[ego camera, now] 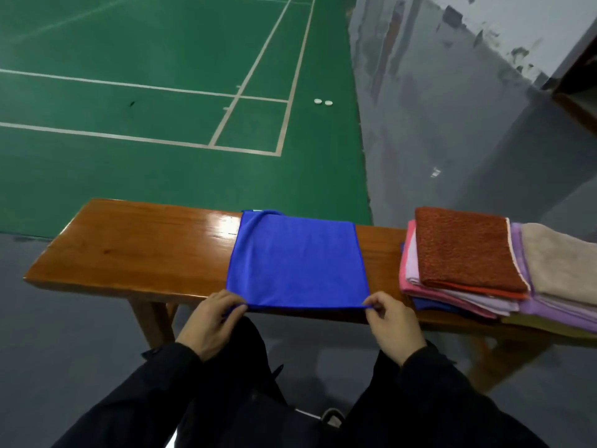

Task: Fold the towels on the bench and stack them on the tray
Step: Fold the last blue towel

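Observation:
A blue towel [297,260] lies flat across the middle of the wooden bench [135,247], with a rolled edge along its far left side. My left hand [210,321] pinches its near left corner at the bench's front edge. My right hand [392,321] pinches the near right corner. To the right sits a stack of folded towels, a rust-red one [465,247] on top of pink, white and dark blue ones [420,286]. No tray can be made out.
Beige [559,263] and purple towels [549,310] lie at the bench's far right, partly cut off. Beyond the bench is a green court floor [161,92] with white lines and two small white objects [323,102]. A grey wall [452,108] rises at right.

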A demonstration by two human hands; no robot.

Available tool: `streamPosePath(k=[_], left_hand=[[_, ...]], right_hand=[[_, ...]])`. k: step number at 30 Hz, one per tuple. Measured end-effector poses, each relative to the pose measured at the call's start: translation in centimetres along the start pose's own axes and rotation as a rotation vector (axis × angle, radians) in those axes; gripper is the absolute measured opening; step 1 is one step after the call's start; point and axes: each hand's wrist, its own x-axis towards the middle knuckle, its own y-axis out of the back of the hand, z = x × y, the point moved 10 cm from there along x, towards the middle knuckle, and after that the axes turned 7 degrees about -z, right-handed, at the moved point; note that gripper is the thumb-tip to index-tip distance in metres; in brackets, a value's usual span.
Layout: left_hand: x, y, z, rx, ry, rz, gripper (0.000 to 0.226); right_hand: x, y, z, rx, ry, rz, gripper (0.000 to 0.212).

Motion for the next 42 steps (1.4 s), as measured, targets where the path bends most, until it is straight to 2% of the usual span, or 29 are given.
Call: streamPosePath(k=[3, 5, 8, 10, 12, 17, 19, 21, 26, 38, 41, 42], left_hand=[[-0.1, -0.5, 0.4, 0.037, 0.006, -0.027, 0.041], [0.1, -0.5, 0.6, 0.058, 0.035, -0.049, 0.037], [0.4, -1.3, 0.1, 0.049, 0.066, -0.134, 0.038], [0.6, -1.9, -0.2, 0.034, 0.075, -0.179, 0.039], [1.0, -2.1, -0.3, 0.004, 0.084, -0.173, 0.039], [3.3, 0.6, -1.4, -0.045, 0.172, 0.034, 0.023], [5.1, 2.3, -2.2, -0.048, 0.218, 0.109, 0.014], [7.5, 4.0, -2.9, -0.027, 0.260, 0.154, 0.015], [12.8, 5.4, -5.2, 0.043, 0.376, 0.141, 0.021], [16.5, 4.0, -8.5, 0.133, 0.360, 0.125, 0.020], [16.8, 3.6, -9.0, 0.068, 0.366, 0.114, 0.019], [16.5, 3.6, -9.1, 0.011, 0.372, 0.107, 0.025]], right_hand=[[0.3, -0.5, 0.3, -0.110, -0.042, -0.050, 0.019], [0.8, -1.0, 0.0, -0.260, -0.086, -0.165, 0.010], [1.0, -2.2, 0.1, -0.481, -0.112, -0.370, 0.013], [1.1, -2.5, 0.2, -0.504, -0.115, -0.414, 0.014], [1.5, -2.5, -0.1, -0.463, -0.096, -0.376, 0.016], [4.3, 0.7, -3.9, -0.114, 0.018, -0.025, 0.013], [6.5, 2.1, -5.4, -0.036, 0.039, 0.079, 0.013], [9.3, 3.1, -6.8, -0.014, 0.040, 0.150, 0.014], [15.7, 2.5, -7.7, -0.093, -0.017, 0.112, 0.011], [21.9, -0.4, -5.0, -0.307, -0.100, 0.061, 0.019], [22.5, -0.7, -4.8, -0.318, -0.074, 0.100, 0.022], [22.6, -0.8, -4.7, -0.304, -0.059, 0.111, 0.023]])
